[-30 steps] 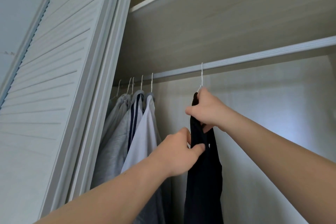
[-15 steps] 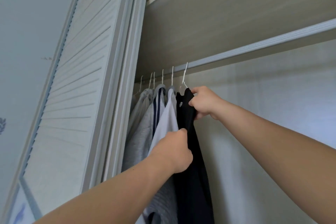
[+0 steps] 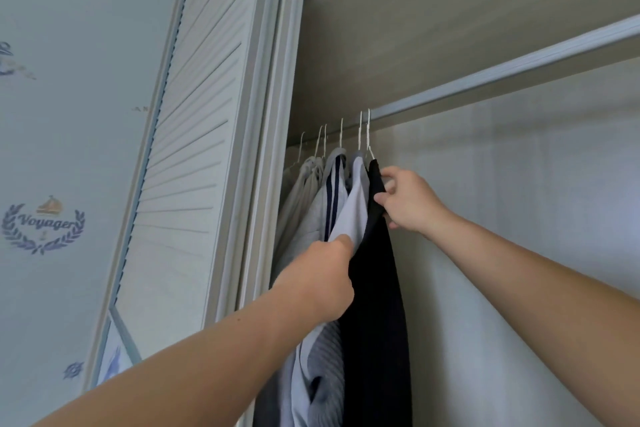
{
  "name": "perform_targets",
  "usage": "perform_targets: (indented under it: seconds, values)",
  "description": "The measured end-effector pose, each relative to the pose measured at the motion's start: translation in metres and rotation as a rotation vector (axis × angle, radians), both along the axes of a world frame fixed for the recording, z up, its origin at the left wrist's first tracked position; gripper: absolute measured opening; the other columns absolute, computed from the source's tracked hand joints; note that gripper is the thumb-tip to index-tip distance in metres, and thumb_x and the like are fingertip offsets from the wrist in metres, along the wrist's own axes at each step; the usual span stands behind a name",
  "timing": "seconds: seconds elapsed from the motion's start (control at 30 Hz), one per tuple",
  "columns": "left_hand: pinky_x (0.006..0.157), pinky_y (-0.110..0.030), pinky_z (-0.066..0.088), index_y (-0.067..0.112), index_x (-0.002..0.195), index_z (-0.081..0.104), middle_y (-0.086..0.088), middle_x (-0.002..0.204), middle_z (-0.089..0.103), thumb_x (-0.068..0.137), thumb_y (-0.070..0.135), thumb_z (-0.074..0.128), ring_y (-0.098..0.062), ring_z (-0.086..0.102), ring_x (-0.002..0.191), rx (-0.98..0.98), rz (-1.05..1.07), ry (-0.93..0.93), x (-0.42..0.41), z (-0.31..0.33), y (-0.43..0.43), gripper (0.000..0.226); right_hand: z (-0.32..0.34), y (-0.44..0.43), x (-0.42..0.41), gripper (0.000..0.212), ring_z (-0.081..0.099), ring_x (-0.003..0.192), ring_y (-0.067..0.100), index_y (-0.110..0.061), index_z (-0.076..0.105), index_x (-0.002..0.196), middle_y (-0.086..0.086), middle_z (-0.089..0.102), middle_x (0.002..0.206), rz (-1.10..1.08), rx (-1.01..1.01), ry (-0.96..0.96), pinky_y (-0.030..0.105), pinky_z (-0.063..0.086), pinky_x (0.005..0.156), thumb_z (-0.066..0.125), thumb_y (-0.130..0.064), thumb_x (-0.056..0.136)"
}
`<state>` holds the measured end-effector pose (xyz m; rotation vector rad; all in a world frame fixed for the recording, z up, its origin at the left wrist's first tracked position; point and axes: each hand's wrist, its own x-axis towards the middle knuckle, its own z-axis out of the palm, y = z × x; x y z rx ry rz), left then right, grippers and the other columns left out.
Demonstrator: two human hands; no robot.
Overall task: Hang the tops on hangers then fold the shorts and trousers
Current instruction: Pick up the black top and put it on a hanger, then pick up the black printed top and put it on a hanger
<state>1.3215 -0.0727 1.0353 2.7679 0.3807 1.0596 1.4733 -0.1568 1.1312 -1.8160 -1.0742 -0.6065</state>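
A black top point(image 3: 375, 305) hangs on a white wire hanger point(image 3: 368, 135) from the wardrobe rail point(image 3: 502, 71), pressed against the other hung tops. My right hand point(image 3: 407, 199) pinches the black top near its shoulder, just below the hook. Lower down, my left hand point(image 3: 320, 279) grips the front edge of the black top where it meets a white top point(image 3: 353, 215). Further left hang a grey top with navy stripes point(image 3: 330, 198) and pale grey tops point(image 3: 301, 194), each on a white hanger.
A white louvred wardrobe door point(image 3: 187, 149) stands open at the left, beside wallpaper with blue nautical prints point(image 3: 41, 225). A wooden shelf point(image 3: 450, 10) runs above the rail. The rail stretches bare to the right, with the pale back panel point(image 3: 519, 201) behind.
The black top on its hanger has slid left along the rail until it sits against the white top. Both hands moved left with it, and my view turned left.
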Motion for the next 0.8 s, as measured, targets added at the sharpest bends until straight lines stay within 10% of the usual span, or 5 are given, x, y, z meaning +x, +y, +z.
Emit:
perform_targets:
  seconds: [0.23,0.37,0.6,0.8]
  values:
    - [0.072,-0.04,0.051,0.024,0.103,0.048,-0.002,0.09,0.061,0.096,0.018,0.044,-0.026,0.06,0.082,0.094,0.052,-0.036,-0.082,-0.036,-0.002,0.01,-0.087,-0.019,-0.072,0.029,0.069,0.077,0.006,-0.039,0.06,0.092,-0.016,0.073,0.082,0.212,-0.022,-0.138,0.038,0.058,0.076,0.052,-0.01,0.091]
    - [0.07,-0.033,0.046,0.03,0.098,0.046,0.008,0.104,0.059,0.099,0.04,0.044,-0.02,0.058,0.097,0.202,0.226,-0.032,-0.161,-0.082,0.0,0.01,-0.142,-0.023,-0.14,0.024,0.063,0.099,-0.004,-0.028,0.065,0.114,-0.016,0.071,0.101,0.362,-0.081,-0.243,0.019,0.049,0.087,0.06,-0.015,0.094]
    - [0.105,-0.038,0.039,0.029,0.134,0.056,0.007,0.144,0.052,0.095,0.06,0.028,-0.022,0.042,0.137,0.178,0.552,0.064,-0.35,-0.18,-0.012,0.057,-0.243,-0.019,-0.29,0.046,0.046,0.131,0.009,-0.022,0.054,0.14,-0.01,0.057,0.139,0.608,-0.209,-0.394,0.032,0.037,0.11,0.058,-0.032,0.095]
    - [0.121,-0.042,0.015,0.037,0.151,0.035,0.007,0.165,0.021,0.093,0.069,0.018,-0.02,0.006,0.155,-0.037,0.827,0.144,-0.53,-0.267,-0.067,0.068,-0.326,-0.019,-0.443,0.064,0.01,0.153,0.012,-0.045,0.013,0.153,-0.015,0.021,0.163,0.809,-0.43,-0.377,0.036,0.011,0.124,0.028,-0.065,0.094]
